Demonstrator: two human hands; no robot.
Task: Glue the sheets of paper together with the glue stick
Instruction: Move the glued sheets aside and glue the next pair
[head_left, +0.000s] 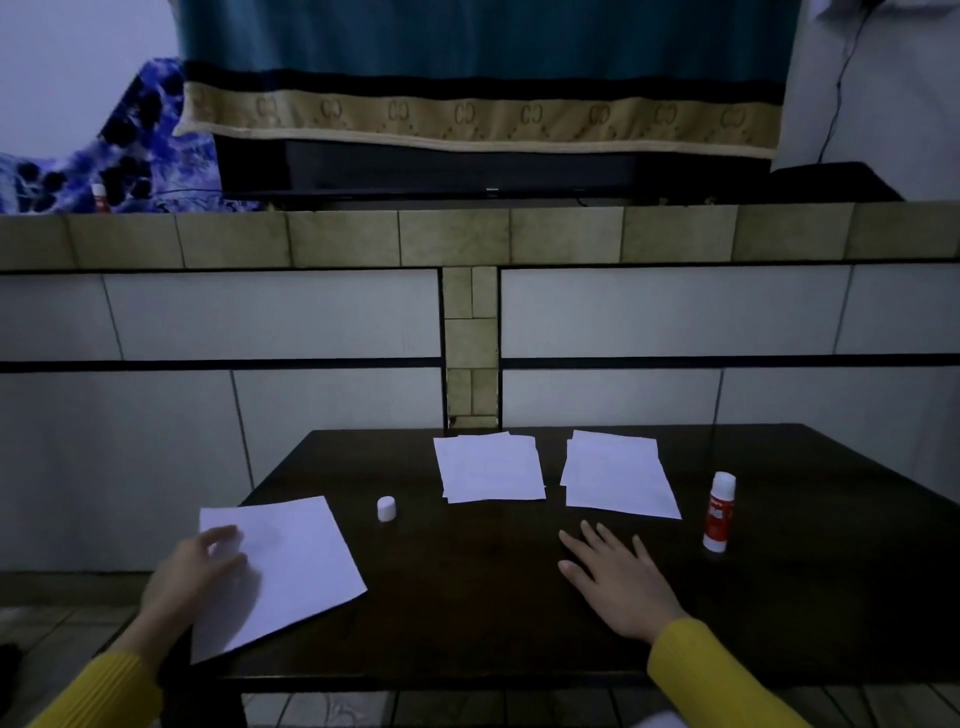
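Table (493, 597) holds three paper lots, one glue stick (720, 512), one cap (386, 508).

Left hand (200, 569): fingers loosely curled, tips blurred, thumb apart from them. Right hand (615, 579): flat, palm down, fingers (592, 535) straight and spread, thumb splayed left of them. Both forearms in yellow ribbed sleeves (701, 675).
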